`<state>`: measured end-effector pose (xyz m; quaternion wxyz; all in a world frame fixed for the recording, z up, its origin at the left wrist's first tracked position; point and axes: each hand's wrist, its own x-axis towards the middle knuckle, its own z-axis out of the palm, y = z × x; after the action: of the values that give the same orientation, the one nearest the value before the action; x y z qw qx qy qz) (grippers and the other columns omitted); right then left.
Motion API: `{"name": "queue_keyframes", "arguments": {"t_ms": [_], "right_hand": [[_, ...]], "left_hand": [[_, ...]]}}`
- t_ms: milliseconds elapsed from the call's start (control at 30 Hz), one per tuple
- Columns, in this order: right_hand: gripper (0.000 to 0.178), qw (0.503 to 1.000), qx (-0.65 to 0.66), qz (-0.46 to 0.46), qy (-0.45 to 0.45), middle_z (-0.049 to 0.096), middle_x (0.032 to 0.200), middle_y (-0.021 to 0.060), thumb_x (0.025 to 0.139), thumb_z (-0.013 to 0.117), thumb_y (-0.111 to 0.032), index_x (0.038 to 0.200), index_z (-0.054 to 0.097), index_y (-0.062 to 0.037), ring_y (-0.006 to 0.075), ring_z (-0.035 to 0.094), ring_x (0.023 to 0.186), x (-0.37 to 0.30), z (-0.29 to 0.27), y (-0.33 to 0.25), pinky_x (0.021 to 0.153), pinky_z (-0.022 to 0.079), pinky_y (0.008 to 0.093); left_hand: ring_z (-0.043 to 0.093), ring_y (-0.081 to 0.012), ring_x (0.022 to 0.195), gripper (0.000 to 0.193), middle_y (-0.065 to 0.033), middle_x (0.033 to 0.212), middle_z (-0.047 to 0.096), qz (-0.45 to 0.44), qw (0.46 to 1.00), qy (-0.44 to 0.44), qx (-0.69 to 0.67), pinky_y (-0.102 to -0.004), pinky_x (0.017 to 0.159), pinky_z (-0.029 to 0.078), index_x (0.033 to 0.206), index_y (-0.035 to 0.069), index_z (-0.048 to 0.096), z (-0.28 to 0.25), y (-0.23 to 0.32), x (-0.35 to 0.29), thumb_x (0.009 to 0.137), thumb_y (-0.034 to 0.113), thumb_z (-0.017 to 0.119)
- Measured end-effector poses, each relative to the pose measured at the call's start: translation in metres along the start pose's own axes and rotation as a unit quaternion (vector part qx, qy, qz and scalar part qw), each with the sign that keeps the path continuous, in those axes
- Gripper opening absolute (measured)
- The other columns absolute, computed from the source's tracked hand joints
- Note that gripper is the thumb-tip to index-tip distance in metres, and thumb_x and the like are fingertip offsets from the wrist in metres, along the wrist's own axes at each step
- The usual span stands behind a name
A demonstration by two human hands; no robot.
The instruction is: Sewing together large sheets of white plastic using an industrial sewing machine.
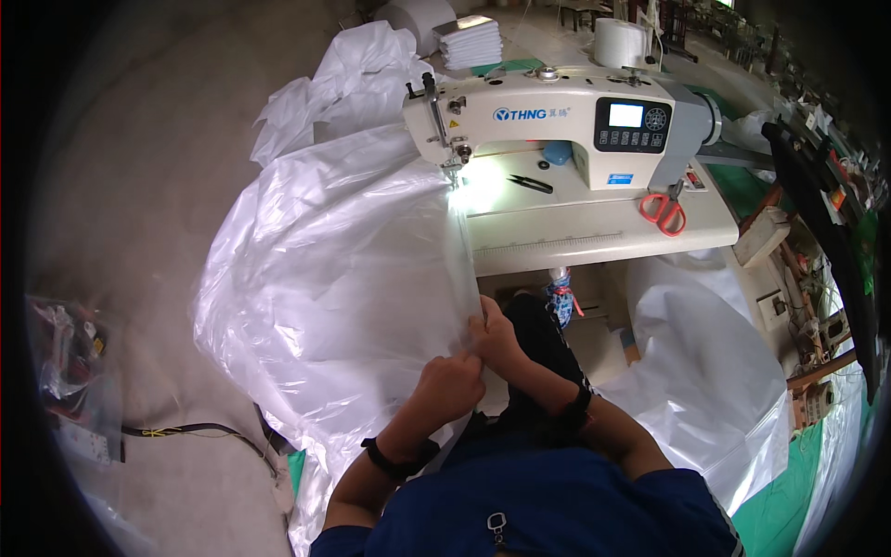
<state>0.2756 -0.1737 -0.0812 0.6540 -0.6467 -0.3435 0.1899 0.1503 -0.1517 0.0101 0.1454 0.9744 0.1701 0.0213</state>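
A large sheet of white, shiny plastic material (325, 269) spreads over the left of the sewing table and hangs down toward me. Its right edge runs up to the needle area of a white sewing machine (520, 111), where a lamp glows brightly. My left hand (450, 385) is closed on that edge near my lap. Just beyond it, my right hand (495, 336) pinches the same edge, the two hands almost touching. The fingertips are partly hidden by the hands themselves.
Black thread snips (531, 184) and red-handled scissors (663, 212) lie on the machine bed. More white sheeting (696, 362) hangs at the right. A folded white stack (468, 43) and a thread cone (620, 43) stand behind. A dark cable (200, 429) crosses the floor at left.
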Motion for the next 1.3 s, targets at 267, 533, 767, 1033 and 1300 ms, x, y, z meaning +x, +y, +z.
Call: {"name": "queue_keyframes", "arguments": {"t_ms": [267, 533, 767, 1033, 1300], "right_hand": [[0.070, 0.892, -0.423, -0.068, -0.144, 0.062, 0.067, 0.0140, 0.071, 0.052, -0.007, 0.134, 0.026, 0.0070, 0.0293, 0.062, 0.056, 0.007, -0.010, -0.031, 0.053, 0.049, 0.0389], [0.062, 0.840, -0.510, -0.123, -0.137, 0.064, 0.068, 0.0106, 0.072, 0.054, -0.008, 0.126, 0.034, 0.0144, 0.0220, 0.064, 0.056, 0.055, 0.003, -0.046, 0.047, 0.048, 0.0315], [0.050, 0.833, -0.529, -0.072, -0.146, 0.065, 0.078, 0.0160, 0.076, 0.050, -0.008, 0.122, 0.041, 0.0115, 0.0298, 0.065, 0.069, 0.107, 0.011, -0.056, 0.058, 0.052, 0.0380], [0.035, 0.841, -0.505, 0.007, -0.191, 0.065, 0.085, 0.0194, 0.088, 0.038, -0.015, 0.112, 0.049, 0.0084, 0.0340, 0.064, 0.079, 0.167, 0.013, -0.070, 0.068, 0.051, 0.0431], [0.027, 0.856, -0.497, -0.012, -0.141, 0.065, 0.086, 0.0199, 0.087, 0.039, -0.015, 0.101, 0.053, 0.0036, 0.0336, 0.064, 0.080, 0.200, 0.017, -0.060, 0.069, 0.050, 0.0448]], "left_hand": [[0.062, -0.0290, 0.072, 0.022, -0.0142, 0.082, 0.062, -0.080, 0.985, 0.096, -0.119, -0.0384, 0.066, 0.049, 0.095, 0.002, 0.060, -0.004, -0.039, -0.027, 0.080, 0.017, 0.059], [0.047, -0.0376, 0.113, 0.050, -0.0200, 0.123, 0.049, -0.225, 0.905, 0.350, 0.092, -0.0458, 0.091, 0.039, 0.124, 0.006, 0.049, -0.027, -0.185, -0.040, 0.081, 0.027, 0.063], [0.027, -0.0291, 0.133, 0.048, -0.0074, 0.141, 0.036, -0.283, 0.924, 0.236, 0.101, -0.0593, 0.102, 0.019, 0.130, 0.024, 0.046, -0.052, -0.261, -0.006, 0.086, 0.039, 0.056], [0.025, -0.0285, 0.134, 0.050, -0.0060, 0.142, 0.033, -0.315, 0.937, 0.102, 0.109, -0.0652, 0.099, 0.015, 0.134, 0.025, 0.041, -0.085, -0.310, 0.042, 0.089, 0.046, 0.045], [0.021, -0.0295, 0.134, 0.046, -0.0055, 0.143, 0.030, -0.314, 0.941, 0.066, 0.104, -0.0689, 0.096, 0.016, 0.134, 0.024, 0.038, -0.089, -0.344, 0.089, 0.091, 0.042, 0.038]]}}
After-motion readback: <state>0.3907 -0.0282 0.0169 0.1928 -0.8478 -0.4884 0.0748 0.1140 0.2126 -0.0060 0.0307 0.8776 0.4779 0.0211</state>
